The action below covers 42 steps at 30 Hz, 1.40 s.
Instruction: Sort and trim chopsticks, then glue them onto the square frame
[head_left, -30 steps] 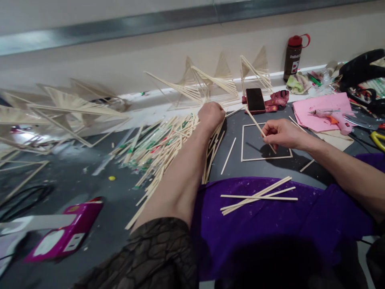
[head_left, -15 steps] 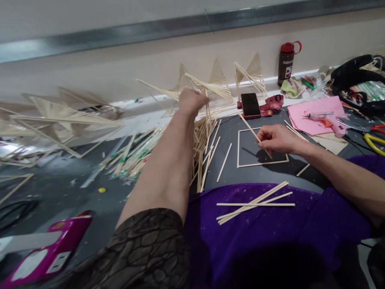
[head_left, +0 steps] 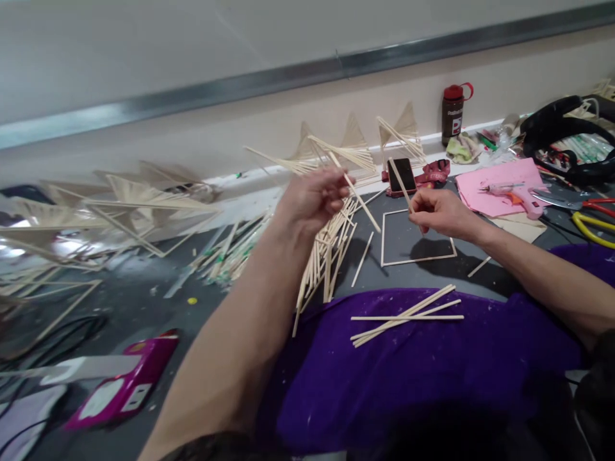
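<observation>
Wooden sticks: 1 stick (head_left: 356, 194) is pinched in the fingers of the left hand (head_left: 312, 200), slanting down to the right with its free end hanging over the dark work surface (head_left: 144, 301); a second stick (head_left: 400, 181) is pinched upright in the right hand (head_left: 439, 212), its top end crossing in front of a black phone (head_left: 406, 175). Both hands are raised off the surface, closed on their sticks, and held apart, with the square stick frame (head_left: 417, 237) lying flat below and between them, nearest the right hand. A loose heap of sticks (head_left: 329, 256) lies just under the left wrist; 4 or so further sticks (head_left: 406, 315) rest on the purple cloth (head_left: 432, 378) close to the body. Handling note: sticks this thin are judged best gripped near mid-length with light fingertip pressure, kept clear of each other and of the heap so that nothing is dragged along, and lowered level against the frame edge rather than end-first. Beyond the hands, fan-shaped stick structures (head_left: 346, 150) stand along the wall, a red-capped bottle (head_left: 452, 113) stands at the far edge, and a glue gun (head_left: 514, 192) lies on pink paper (head_left: 494, 179) to the right; a magenta object (head_left: 125, 390) sits at lower left.
</observation>
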### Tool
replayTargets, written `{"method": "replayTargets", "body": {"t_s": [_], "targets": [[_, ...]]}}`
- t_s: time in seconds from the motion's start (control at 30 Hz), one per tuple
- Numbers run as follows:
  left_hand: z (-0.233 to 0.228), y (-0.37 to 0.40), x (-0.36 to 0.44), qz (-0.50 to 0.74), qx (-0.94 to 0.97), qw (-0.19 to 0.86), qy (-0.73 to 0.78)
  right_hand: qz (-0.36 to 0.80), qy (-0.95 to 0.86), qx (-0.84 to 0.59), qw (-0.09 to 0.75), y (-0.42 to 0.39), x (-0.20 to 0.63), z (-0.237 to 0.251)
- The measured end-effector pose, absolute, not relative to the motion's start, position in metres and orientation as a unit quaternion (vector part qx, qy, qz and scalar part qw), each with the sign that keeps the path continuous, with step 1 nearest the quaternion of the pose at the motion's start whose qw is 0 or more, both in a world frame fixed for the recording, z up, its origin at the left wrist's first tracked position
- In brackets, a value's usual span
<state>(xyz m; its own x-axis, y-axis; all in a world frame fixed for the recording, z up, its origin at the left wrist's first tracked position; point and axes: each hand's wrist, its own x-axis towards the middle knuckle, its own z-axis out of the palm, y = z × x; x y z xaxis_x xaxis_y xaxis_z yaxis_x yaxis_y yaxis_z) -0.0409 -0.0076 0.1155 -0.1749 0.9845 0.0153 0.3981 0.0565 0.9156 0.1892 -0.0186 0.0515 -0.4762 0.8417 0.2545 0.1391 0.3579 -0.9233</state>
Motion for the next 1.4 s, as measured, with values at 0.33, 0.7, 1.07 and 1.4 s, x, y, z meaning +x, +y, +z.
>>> {"method": "replayTargets", "body": {"t_s": [0.33,0.7,1.07,1.4], "targets": [[0.059,-0.044,0.001,0.476,0.453,0.563,0.502,0.465,-0.749,-0.300,0.364,-0.031,0.185,0.062],[0.058,-0.048,0.009,0.529,0.243,0.691,0.429,0.070,-0.911,-0.132,0.384,-0.023,0.179,0.030],[0.046,-0.051,0.015,0.513,0.319,0.659,0.448,0.400,-0.731,-0.258,0.488,-0.022,0.185,0.054],[0.036,-0.068,0.020,0.400,0.547,0.594,0.434,0.569,-0.535,-0.371,0.503,-0.007,0.193,0.059]]}}
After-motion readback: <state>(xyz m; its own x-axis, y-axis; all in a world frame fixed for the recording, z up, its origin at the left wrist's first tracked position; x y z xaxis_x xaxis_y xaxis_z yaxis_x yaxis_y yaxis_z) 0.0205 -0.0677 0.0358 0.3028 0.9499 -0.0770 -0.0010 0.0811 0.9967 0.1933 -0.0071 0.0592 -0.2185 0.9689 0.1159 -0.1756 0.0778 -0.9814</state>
